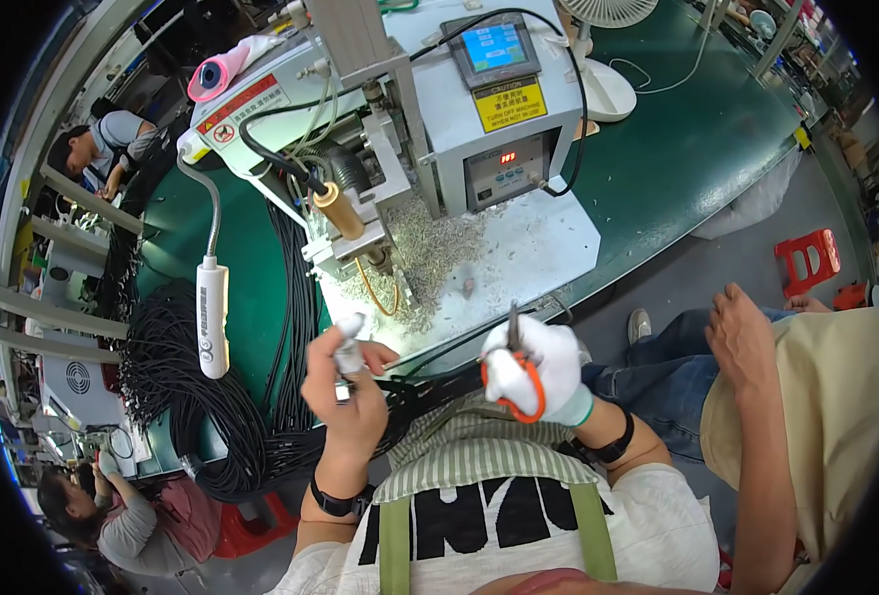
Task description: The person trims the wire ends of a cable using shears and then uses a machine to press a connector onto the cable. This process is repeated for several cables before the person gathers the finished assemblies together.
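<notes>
My left hand (348, 387) is bare except for white coverings on a finger and perhaps the thumb. Its fingers are closed in a pinch, apparently on a thin black cable (438, 352) that runs right, behind my other hand. A small shiny metal piece (343, 394) shows at the palm. My right hand (549, 367), in a white glove, is wrapped round orange-handled scissors (528, 399), their dark tips pointing up and away from me. Both hands are at the near edge of the bench machine (549, 243), whose pale plate is strewn with small clippings (439, 248).
Bundles of black cables (177, 347) lie to the left on the green table (678, 198). A white lamp (212, 317) hangs on a flexible neck. A white fan (603, 89) stands behind the machine. Another person (807, 416) sits close on my right; red stools (807, 260) stand beyond.
</notes>
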{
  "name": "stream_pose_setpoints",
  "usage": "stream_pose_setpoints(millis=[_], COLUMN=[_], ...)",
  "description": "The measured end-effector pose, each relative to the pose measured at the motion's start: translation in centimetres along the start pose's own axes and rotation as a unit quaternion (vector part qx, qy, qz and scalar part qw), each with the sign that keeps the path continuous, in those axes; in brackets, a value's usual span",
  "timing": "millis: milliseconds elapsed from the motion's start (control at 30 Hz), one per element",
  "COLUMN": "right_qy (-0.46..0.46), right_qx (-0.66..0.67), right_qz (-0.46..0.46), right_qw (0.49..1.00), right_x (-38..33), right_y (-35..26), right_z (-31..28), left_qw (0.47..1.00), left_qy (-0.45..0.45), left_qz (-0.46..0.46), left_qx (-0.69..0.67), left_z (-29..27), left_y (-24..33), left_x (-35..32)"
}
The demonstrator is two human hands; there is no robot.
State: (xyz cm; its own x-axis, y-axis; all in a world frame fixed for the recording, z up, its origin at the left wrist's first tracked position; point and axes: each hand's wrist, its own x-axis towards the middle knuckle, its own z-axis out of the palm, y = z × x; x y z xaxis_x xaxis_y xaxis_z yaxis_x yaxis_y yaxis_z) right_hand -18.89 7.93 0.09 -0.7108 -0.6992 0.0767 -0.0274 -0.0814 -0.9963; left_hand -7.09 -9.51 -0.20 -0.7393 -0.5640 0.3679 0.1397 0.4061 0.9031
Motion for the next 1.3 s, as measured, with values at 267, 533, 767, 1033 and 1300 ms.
stream_pose_setpoints(millis=[267, 533, 767, 1033, 1300], right_qy=[0.007, -0.143, -0.09, -0.019, -0.142], right_qx=[-0.408, -0.27, -0.002, -0.214, -0.297], right_qz=[-0.019, -0.06, 0.155, -0.05, -0.143], right_qw=[0.913, 0.95, 0.984, 0.975, 0.933], right_x=[1.4, 2.7, 2.8, 3.4, 3.2], right_y=[-3.5, -5.6, -6.0, -5.2, -5.5], right_z=[-3.4, -1.2, -2.2, -1.7, -0.3], left_qw=[0.821, 0.809, 0.862, 0.888, 0.893], left_qy=[-0.198, -0.165, -0.186, -0.182, -0.148], left_qz=[-0.282, -0.339, -0.307, -0.295, -0.301], left_qx=[-0.455, -0.451, -0.358, -0.301, -0.299], left_z=[2.9, 4.4, 3.5, 4.2, 4.2], left_y=[2.0, 4.0, 3.6, 3.3, 3.3], left_x=[1.7, 1.7, 1.5, 1.9, 1.7])
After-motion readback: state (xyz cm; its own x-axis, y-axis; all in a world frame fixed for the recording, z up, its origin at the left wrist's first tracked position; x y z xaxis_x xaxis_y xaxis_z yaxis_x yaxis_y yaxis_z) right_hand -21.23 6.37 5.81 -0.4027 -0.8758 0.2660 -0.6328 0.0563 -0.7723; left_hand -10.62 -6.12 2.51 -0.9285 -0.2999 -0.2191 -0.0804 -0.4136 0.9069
